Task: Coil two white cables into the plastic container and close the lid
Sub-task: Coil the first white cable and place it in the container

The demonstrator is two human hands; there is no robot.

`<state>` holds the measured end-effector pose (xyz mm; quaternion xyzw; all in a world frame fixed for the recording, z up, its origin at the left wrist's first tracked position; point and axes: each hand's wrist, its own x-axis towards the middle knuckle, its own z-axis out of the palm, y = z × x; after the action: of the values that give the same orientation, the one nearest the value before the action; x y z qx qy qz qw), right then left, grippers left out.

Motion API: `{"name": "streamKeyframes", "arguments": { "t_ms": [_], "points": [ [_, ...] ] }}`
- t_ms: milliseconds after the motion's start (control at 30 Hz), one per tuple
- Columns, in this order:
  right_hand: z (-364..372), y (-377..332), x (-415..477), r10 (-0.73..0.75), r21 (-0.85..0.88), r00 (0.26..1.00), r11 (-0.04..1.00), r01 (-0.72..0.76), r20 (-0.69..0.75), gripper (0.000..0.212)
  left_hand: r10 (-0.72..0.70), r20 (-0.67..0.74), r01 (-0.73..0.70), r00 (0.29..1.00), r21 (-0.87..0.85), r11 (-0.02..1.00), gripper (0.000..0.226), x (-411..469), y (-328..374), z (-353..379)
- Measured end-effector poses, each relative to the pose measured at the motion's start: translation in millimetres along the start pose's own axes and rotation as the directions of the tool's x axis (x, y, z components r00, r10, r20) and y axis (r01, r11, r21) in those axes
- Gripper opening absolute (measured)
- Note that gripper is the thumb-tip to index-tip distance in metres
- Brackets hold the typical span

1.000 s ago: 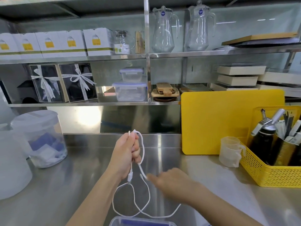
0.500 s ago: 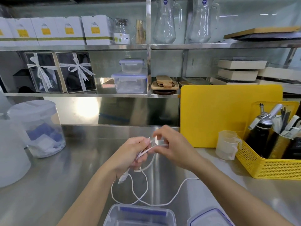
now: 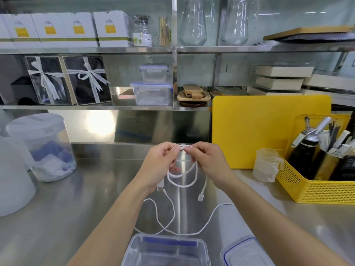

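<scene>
My left hand (image 3: 161,166) and my right hand (image 3: 207,164) are raised over the steel counter, both pinching the top of a white cable (image 3: 189,182) that hangs in loops between them. One plug dangles below my right hand; another plug sticks out under my left hand. A second, thinner white cable (image 3: 167,217) lies in a loose curve on the counter below. Close to me stands the clear plastic container (image 3: 165,250) with its lid off, and the lid (image 3: 247,252) lies to its right.
A yellow cutting board (image 3: 269,131) leans against the back at right, beside a yellow basket (image 3: 317,189) of bottles and utensils and two stacked measuring cups (image 3: 266,164). A lidded clear tub (image 3: 42,146) stands at left. Shelves above hold boxes, containers and glass jugs.
My right hand came up from the counter to meet my left. Both now hold the cable, which has gathered into loops, and the camera tilted down to show the container and lid.
</scene>
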<state>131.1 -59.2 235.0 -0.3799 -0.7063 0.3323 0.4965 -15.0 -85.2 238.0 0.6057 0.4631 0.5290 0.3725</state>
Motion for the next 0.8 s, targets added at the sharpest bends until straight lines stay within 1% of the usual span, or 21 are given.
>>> {"name": "streamKeyframes", "arguments": {
  "t_ms": [67, 133, 167, 233, 300, 333, 367, 400, 433, 500, 533, 600, 667, 733, 800],
  "points": [
    [0, 2, 0, 0.036, 0.038, 0.999, 0.999, -0.036, -0.012, 0.031, -0.008, -0.055, 0.004, 0.998, -0.075, 0.997, 0.021, 1, -4, 3],
    [-5, 1, -2, 0.086, 0.059, 0.996, 0.994, -0.087, 0.034, 0.026, -0.043, -0.149, 0.022, 0.988, -0.145, 0.989, 0.02, 4, -7, 2],
    [-8, 1, -3, 0.121, 0.027, 0.991, 0.992, -0.123, 0.062, 0.026, -0.062, -0.189, 0.031, 0.98, -0.164, 0.986, 0.02, 7, -9, 0],
    [-16, 2, -4, 0.211, -0.142, 0.97, 0.971, -0.194, 0.12, 0.028, -0.081, -0.222, 0.042, 0.972, -0.176, 0.983, 0.02, 11, -13, -5],
    [-23, 3, -4, 0.315, -0.369, 0.927, 0.902, -0.225, 0.204, 0.027, -0.063, -0.208, 0.034, 0.976, -0.14, 0.99, 0.02, 12, -19, -6],
    [-25, 2, -4, 0.363, -0.45, 0.9, 0.863, -0.229, 0.239, 0.025, -0.049, -0.196, 0.027, 0.979, -0.113, 0.993, 0.022, 12, -21, -5],
    [-26, 0, -5, 0.398, -0.477, 0.876, 0.846, -0.236, 0.272, 0.025, -0.038, -0.188, 0.021, 0.981, -0.092, 0.996, 0.024, 12, -23, -3],
    [-27, -2, -6, 0.411, -0.45, 0.858, 0.858, -0.249, 0.309, 0.025, -0.037, -0.186, 0.021, 0.982, -0.086, 0.996, 0.026, 12, -25, -2],
    [-28, -5, -7, 0.403, -0.368, 0.849, 0.889, -0.274, 0.343, 0.025, -0.044, -0.187, 0.027, 0.981, -0.092, 0.995, 0.027, 14, -27, -1],
    [-31, -12, -7, 0.358, -0.108, 0.857, 0.933, -0.343, 0.372, 0.023, -0.067, -0.19, 0.047, 0.979, -0.108, 0.993, 0.025, 16, -31, -2],
    [-32, -16, -6, 0.336, 0.027, 0.865, 0.928, -0.372, 0.374, 0.021, -0.073, -0.191, 0.053, 0.979, -0.105, 0.993, 0.023, 17, -32, -3],
    [-34, -23, -4, 0.302, 0.226, 0.881, 0.889, -0.398, 0.363, 0.017, -0.064, -0.182, 0.049, 0.981, -0.089, 0.995, 0.025, 18, -34, -2],
    [-32, -27, -2, 0.292, 0.375, 0.901, 0.834, -0.404, 0.321, 0.016, -0.038, -0.163, 0.027, 0.986, -0.072, 0.997, 0.027, 18, -34, 0],
    [-28, -28, 1, 0.317, 0.519, 0.911, 0.749, -0.411, 0.265, 0.017, 0.012, -0.144, -0.014, 0.99, -0.013, 1.0, 0.027, 18, -32, 3],
    [-25, -26, 3, 0.344, 0.618, 0.912, 0.673, -0.406, 0.224, 0.015, 0.057, -0.126, -0.048, 0.99, 0.072, 0.996, 0.029, 17, -32, 5]
  ]
}}
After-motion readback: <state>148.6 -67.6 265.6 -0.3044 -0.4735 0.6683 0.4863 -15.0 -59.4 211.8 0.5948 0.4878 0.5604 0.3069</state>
